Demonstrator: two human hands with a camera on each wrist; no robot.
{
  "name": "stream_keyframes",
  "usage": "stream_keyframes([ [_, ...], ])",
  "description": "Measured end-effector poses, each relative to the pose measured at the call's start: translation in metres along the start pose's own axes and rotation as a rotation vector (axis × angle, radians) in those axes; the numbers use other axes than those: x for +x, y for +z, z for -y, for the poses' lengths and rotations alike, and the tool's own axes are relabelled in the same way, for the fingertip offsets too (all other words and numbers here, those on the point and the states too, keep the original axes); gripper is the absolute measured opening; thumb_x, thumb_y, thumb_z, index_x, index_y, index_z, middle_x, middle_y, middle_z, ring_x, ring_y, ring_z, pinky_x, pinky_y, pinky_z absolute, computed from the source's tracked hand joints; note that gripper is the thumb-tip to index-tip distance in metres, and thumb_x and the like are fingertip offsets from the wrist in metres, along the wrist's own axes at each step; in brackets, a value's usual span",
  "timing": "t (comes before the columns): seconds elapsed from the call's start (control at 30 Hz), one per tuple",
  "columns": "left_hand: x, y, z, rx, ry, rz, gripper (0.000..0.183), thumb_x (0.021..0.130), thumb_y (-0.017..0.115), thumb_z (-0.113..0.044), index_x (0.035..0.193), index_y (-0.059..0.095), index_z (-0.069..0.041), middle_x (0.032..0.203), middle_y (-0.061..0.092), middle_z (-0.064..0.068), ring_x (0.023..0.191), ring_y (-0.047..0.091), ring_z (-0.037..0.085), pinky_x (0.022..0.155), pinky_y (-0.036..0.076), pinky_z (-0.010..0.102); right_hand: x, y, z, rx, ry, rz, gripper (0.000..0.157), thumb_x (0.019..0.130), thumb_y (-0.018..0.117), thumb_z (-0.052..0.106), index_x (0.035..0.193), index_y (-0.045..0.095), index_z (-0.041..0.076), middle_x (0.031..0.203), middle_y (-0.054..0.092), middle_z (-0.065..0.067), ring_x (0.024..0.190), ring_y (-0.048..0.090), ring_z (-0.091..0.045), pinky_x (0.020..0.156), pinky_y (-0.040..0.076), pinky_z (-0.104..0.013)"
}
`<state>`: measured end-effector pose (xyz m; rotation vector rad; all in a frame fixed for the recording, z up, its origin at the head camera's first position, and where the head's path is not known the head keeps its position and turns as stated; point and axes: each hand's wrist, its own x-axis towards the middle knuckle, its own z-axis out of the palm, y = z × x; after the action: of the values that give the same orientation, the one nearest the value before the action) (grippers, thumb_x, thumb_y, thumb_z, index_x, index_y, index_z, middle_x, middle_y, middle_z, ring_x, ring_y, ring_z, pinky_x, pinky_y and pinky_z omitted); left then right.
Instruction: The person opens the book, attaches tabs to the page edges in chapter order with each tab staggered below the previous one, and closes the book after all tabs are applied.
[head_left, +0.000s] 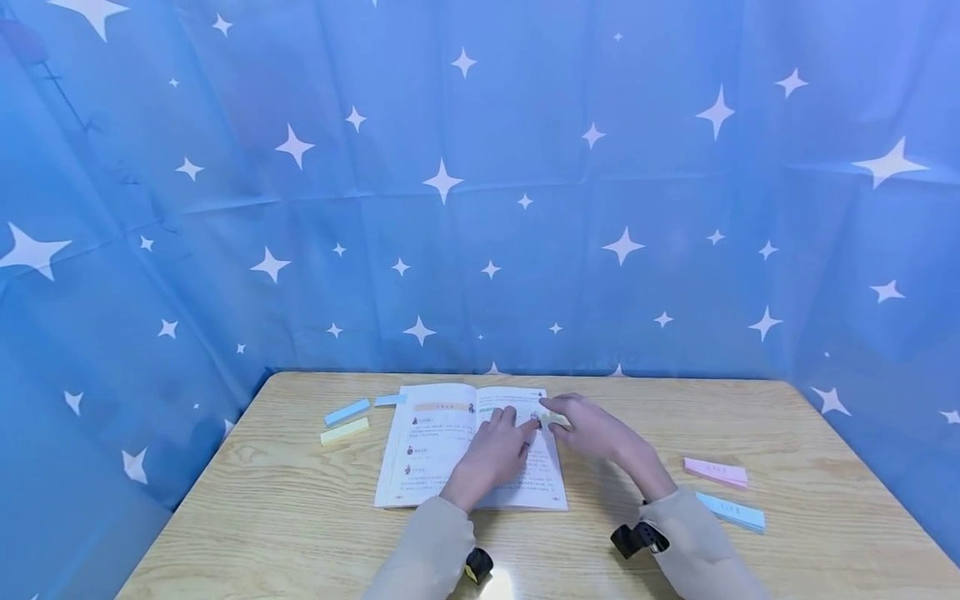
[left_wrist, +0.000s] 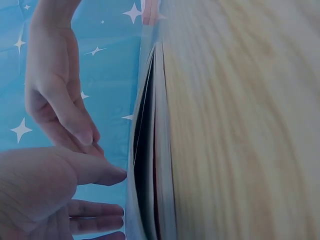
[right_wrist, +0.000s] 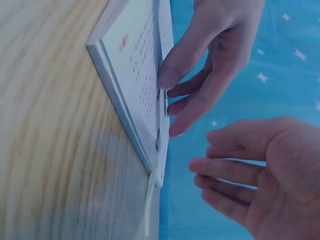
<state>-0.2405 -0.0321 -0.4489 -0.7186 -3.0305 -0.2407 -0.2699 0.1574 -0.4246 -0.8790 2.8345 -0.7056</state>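
Note:
An open book (head_left: pixel 427 467) with printed text lies on the wooden table. My left hand (head_left: pixel 497 446) rests its fingertips on the right-hand page; the right wrist view shows the same left hand (right_wrist: pixel 215 60) with its thumb and fingers at the paper. A pale yellow paper strip (head_left: pixel 556 419) juts past that page's outer edge, and this strip (right_wrist: pixel 149 205) also shows beside the book's corner. My right hand (head_left: pixel 600 429) hovers over the strip and page edge. In the right wrist view, the right hand (right_wrist: pixel 270 175) has its fingers loosely extended, apart from the paper.
A blue strip (head_left: pixel 388 400) sticks out from the left page. Left of the book lie a blue sticky-note pad (head_left: pixel 347 412) and a yellow one (head_left: pixel 345 431). Near the right forearm are a pink pad (head_left: pixel 716 472) and another blue pad (head_left: pixel 732 512). A star-patterned curtain (head_left: pixel 480 217) hangs behind.

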Motion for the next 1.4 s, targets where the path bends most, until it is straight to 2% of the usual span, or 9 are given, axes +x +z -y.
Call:
stream_keyframes([
  [0.2, -0.010, -0.005, 0.010, -0.025, 0.016, -0.062, 0.040, 0.104, 0.057, -0.024, 0.143, 0.059, -0.017, 0.142, 0.049, 0.017, 0.127, 0.049, 0.031, 0.097, 0.050, 0.047, -0.007, -0.002, 0.004, -0.027, -0.103, -0.051, 0.040, 0.099, 0.060, 0.001, 0.137, 0.056, -0.009, 0.133, 0.061, -0.024, 0.126, 0.055, -0.041, 0.102, 0.047, -0.054],
  [0.33, -0.016, -0.009, 0.017, -0.066, 0.008, -0.071, 0.040, 0.104, 0.057, -0.024, 0.144, 0.058, -0.014, 0.149, 0.044, 0.017, 0.134, 0.044, 0.032, 0.100, 0.049, 0.048, -0.012, -0.001, 0.004, -0.046, -0.137, -0.072, 0.039, 0.098, 0.060, 0.001, 0.135, 0.058, -0.008, 0.132, 0.062, -0.024, 0.124, 0.057, -0.041, 0.100, 0.048, -0.054],
  [0.5, -0.024, -0.011, 0.023, -0.090, 0.004, -0.084, 0.041, 0.105, 0.056, -0.023, 0.145, 0.056, -0.012, 0.150, 0.042, 0.021, 0.136, 0.043, 0.034, 0.101, 0.048, 0.049, -0.019, 0.000, 0.004, -0.067, -0.174, -0.081, 0.038, 0.097, 0.062, 0.000, 0.133, 0.059, -0.009, 0.130, 0.063, -0.024, 0.121, 0.059, -0.042, 0.098, 0.049, -0.054],
  [0.67, -0.032, -0.013, 0.028, -0.112, -0.004, -0.089, 0.042, 0.105, 0.055, -0.022, 0.145, 0.055, -0.009, 0.151, 0.037, 0.025, 0.137, 0.039, 0.037, 0.103, 0.046, 0.052, -0.028, 0.001, 0.005, -0.080, -0.189, -0.075, 0.039, 0.096, 0.063, 0.000, 0.134, 0.059, -0.008, 0.131, 0.061, -0.027, 0.122, 0.057, -0.044, 0.098, 0.050, -0.054],
  [0.9, -0.044, -0.012, 0.037, -0.090, 0.004, -0.103, 0.043, 0.103, 0.057, -0.020, 0.144, 0.054, -0.007, 0.150, 0.035, 0.028, 0.139, 0.036, 0.041, 0.104, 0.044, 0.053, -0.037, 0.001, 0.007, -0.082, -0.211, -0.054, 0.042, 0.096, 0.064, 0.000, 0.136, 0.056, -0.008, 0.133, 0.058, -0.028, 0.123, 0.056, -0.045, 0.098, 0.050, -0.054],
  [1.17, -0.061, -0.008, 0.050, -0.077, 0.032, -0.131, 0.043, 0.102, 0.060, -0.017, 0.142, 0.055, -0.004, 0.148, 0.036, 0.030, 0.136, 0.038, 0.042, 0.101, 0.045, 0.056, -0.038, 0.004, 0.016, -0.088, -0.241, -0.012, 0.048, 0.097, 0.066, 0.007, 0.143, 0.053, -0.003, 0.137, 0.057, -0.026, 0.124, 0.056, -0.040, 0.095, 0.053, -0.049],
  [1.4, -0.077, -0.008, 0.063, -0.099, 0.034, -0.137, 0.043, 0.100, 0.061, -0.014, 0.142, 0.055, -0.002, 0.146, 0.038, 0.031, 0.135, 0.038, 0.046, 0.101, 0.044, 0.059, -0.039, 0.009, 0.021, -0.097, -0.217, 0.028, 0.048, 0.097, 0.068, 0.010, 0.141, 0.055, -0.004, 0.140, 0.054, -0.028, 0.127, 0.053, -0.043, 0.097, 0.050, -0.053],
])
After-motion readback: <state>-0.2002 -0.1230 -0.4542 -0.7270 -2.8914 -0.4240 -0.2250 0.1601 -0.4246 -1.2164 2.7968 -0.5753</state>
